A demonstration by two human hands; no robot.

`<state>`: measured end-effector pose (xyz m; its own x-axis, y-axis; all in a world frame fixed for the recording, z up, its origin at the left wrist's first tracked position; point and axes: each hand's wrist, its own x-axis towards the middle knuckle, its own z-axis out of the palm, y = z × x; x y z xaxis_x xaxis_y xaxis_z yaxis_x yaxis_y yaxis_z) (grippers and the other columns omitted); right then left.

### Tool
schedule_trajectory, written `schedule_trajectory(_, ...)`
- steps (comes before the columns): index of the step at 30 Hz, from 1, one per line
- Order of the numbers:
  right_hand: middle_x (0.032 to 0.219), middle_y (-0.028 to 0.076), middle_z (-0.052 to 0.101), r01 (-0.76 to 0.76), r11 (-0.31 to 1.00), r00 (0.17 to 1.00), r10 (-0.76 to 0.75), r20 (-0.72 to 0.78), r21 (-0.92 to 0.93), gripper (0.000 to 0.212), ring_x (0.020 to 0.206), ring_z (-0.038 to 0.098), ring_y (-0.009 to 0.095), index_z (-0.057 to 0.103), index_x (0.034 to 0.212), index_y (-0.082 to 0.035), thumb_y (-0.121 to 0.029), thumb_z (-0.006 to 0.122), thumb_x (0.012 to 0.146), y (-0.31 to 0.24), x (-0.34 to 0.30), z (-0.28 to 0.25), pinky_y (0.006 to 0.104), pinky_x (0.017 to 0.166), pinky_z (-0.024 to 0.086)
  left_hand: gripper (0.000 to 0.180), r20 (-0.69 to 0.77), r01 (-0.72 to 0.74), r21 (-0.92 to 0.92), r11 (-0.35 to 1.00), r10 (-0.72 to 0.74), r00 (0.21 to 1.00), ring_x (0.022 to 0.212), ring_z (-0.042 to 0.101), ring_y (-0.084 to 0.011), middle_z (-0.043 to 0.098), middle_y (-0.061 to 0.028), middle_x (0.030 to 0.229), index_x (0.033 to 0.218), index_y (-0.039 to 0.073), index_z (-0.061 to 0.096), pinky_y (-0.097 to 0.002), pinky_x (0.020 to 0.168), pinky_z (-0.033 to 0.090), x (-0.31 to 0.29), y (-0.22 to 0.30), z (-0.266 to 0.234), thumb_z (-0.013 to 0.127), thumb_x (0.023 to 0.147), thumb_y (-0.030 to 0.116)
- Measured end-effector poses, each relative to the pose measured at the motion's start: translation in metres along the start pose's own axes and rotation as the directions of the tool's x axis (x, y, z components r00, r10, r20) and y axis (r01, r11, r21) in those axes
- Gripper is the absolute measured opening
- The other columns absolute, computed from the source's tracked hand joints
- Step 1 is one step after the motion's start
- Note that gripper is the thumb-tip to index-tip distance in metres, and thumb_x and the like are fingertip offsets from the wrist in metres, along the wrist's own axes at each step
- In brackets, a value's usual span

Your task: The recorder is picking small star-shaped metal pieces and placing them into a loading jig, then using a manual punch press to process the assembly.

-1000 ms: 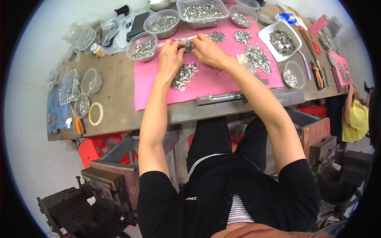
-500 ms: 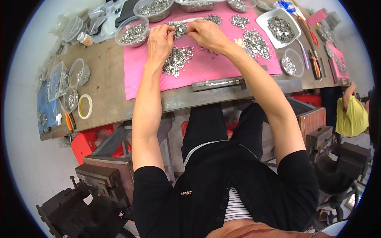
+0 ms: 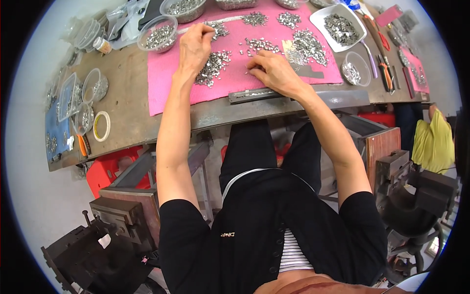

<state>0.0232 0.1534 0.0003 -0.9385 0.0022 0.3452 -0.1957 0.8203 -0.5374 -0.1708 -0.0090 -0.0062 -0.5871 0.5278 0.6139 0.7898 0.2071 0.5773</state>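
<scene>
My left hand is closed, fingertips pinched together, at the edge of a far heap of small silvery metal pieces. Whatever the pinch holds, if anything, is too small to make out. A larger heap of metal pieces lies just right of that wrist. My right hand hovers over the near part of a pink mat, thumb and forefinger brought together on something I cannot make out. Just beyond it are scattered small pieces. Below it, at the mat's near edge, lies a dark metal bar fixture with a row of small shiny pieces.
Round clear tubs of metal pieces line the far left. At right stand a white square dish and a small clear tub. Pliers lie beyond them. A tape roll rests at left. Another person's yellow garment shows far right.
My right hand has come back from the far heap toward the near edge, close to the metal bar fixture. My left hand stays by the far heap. The view has shifted slightly.
</scene>
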Motion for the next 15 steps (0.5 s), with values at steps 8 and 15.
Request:
schedule_trajectory(8,0.09,0.015,0.064,0.008,1.0,1.0,-0.008,-0.014,-0.013,0.015,0.088,0.065,0.032,0.069,0.099,0.001,-0.006,0.07,0.086,0.003,-0.01,-0.009,0.0405,0.08,0.053,0.01,0.346,-0.036,-0.08,0.996,0.061,0.936,0.086,0.068,-0.0202,0.069,-0.0102,0.095,0.099,0.0,0.069,-0.0325,0.076,0.053,-0.056,0.064,-0.003,0.069,0.09,0.003)
schedule_trajectory(15,0.085,0.014,0.063,0.085,0.987,0.991,-0.099,-0.091,-0.139,0.016,0.082,0.062,0.034,0.069,0.094,0.0,-0.013,0.072,0.086,0.003,-0.007,0.002,0.0437,0.074,0.05,0.016,0.2,0.232,-0.263,0.937,-0.182,0.963,0.084,0.069,-0.0214,0.067,-0.0113,0.093,0.104,0.002,0.072,-0.0328,0.073,0.054,-0.067,0.076,-0.024,0.066,0.089,0.001)
